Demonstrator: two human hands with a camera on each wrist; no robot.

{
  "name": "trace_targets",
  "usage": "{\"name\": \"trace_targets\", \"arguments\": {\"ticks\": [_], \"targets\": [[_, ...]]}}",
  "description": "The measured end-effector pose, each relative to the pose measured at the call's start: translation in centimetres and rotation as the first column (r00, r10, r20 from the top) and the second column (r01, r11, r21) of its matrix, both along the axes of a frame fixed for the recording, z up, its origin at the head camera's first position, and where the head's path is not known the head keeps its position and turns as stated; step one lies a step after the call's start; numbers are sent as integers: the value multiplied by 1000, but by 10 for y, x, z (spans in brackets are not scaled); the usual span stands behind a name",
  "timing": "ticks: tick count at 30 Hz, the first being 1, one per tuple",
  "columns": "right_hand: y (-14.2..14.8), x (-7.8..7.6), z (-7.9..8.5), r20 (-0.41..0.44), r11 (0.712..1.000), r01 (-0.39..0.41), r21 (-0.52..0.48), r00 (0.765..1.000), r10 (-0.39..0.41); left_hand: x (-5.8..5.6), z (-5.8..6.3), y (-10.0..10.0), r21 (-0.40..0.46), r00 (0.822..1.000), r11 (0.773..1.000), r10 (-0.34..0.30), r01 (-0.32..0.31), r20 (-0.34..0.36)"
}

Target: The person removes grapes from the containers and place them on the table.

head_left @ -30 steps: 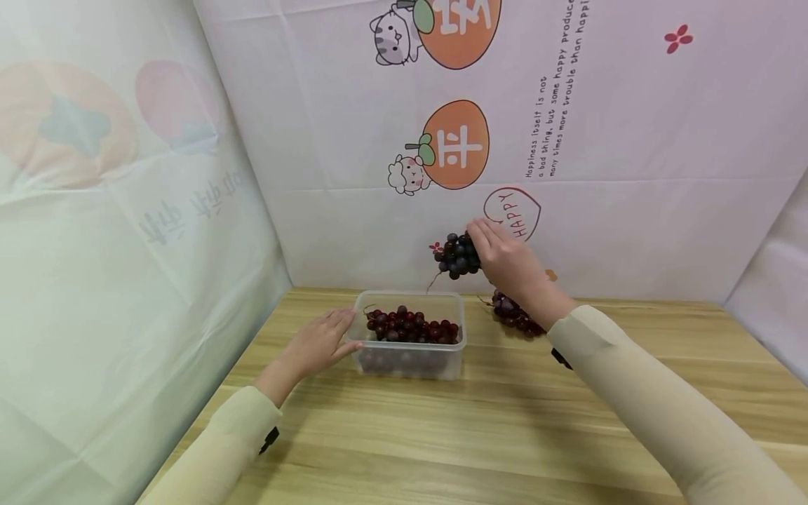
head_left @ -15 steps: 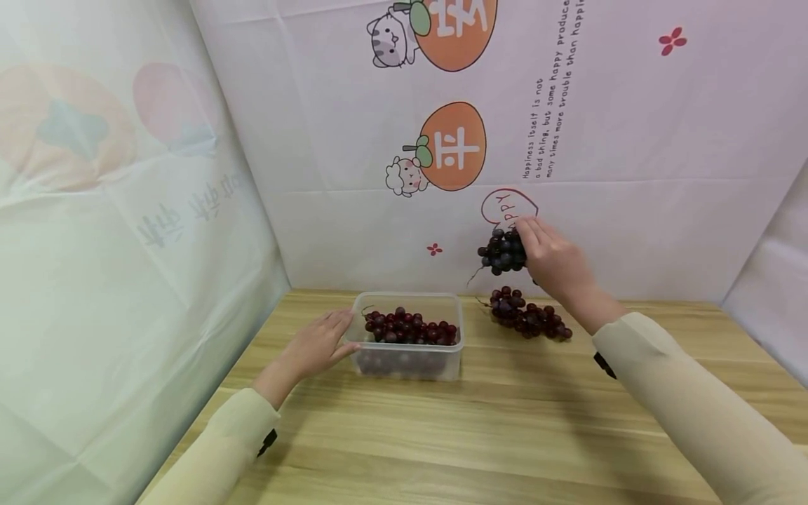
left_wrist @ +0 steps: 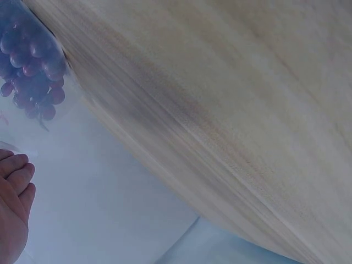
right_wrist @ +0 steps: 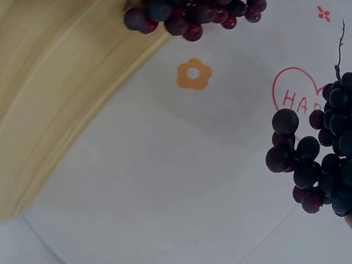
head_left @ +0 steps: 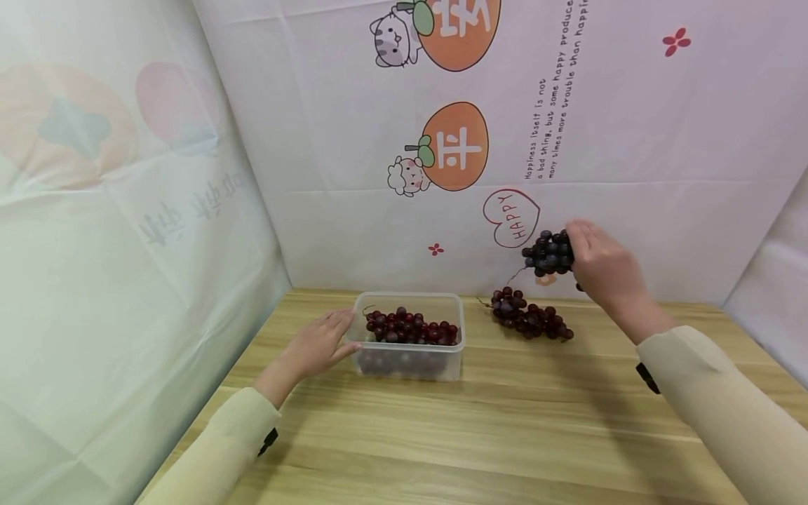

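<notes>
Pale wood lies nearest: the table (head_left: 404,435), with 2 sleeves (head_left: 236,424) reaching in over it. A little farther, the left hand (head_left: 315,342) touches the left rim of the clear box (head_left: 410,347), fingers long, thumb spread; that light touch should be enough to stop it sliding. Red grapes (head_left: 410,328) lie inside. Whether they are 1 bunch or more I cannot tell. Right of the box, 1 red bunch (head_left: 530,320) rests on the table by the back edge. Above it, off the table, the right hand (head_left: 602,266) holds the dark bunch (head_left: 548,254), fingers over its right side, thumb hidden. A hard squeeze could loosen grapes, so a snug, gentle grip and slow travel would suit. The thin stem (head_left: 516,275) trails toward the red bunch and might snag; better to go wide of it. Farthest is the printed wall (head_left: 663,175), close enough behind to brush against.
</notes>
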State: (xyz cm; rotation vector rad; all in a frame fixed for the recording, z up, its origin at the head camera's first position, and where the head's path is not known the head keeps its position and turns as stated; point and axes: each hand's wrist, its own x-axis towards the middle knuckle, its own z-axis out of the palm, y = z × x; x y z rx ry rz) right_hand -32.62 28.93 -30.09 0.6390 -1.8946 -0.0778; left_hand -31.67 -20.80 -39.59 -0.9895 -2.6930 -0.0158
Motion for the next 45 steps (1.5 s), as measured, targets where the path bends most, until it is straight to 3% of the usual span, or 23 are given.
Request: {"name": "trace_targets", "arguments": {"ticks": [8,20,26,33,45], "targets": [[33,6,-10,46,998,53,-27,998,-52,-2,-1,-1,-6,1000,1000,7,-7,11],[76,12,-37,43,994,89,-67,995,-86,-1,1,0,-10,1000,1000,-1,1,-6],[91,15,-50,115,990,118,-75,987,-109,-1,1,-1,-31,1000,1000,-2,2,-8],[105,19,-63,211,979,180,-101,965,-156,0,1,-1,-38,1000,999,5,-5,-10],[125,22,-84,366,959,276,-63,900,-236,-1,0,0,-40,1000,999,17,-17,-3]]}}
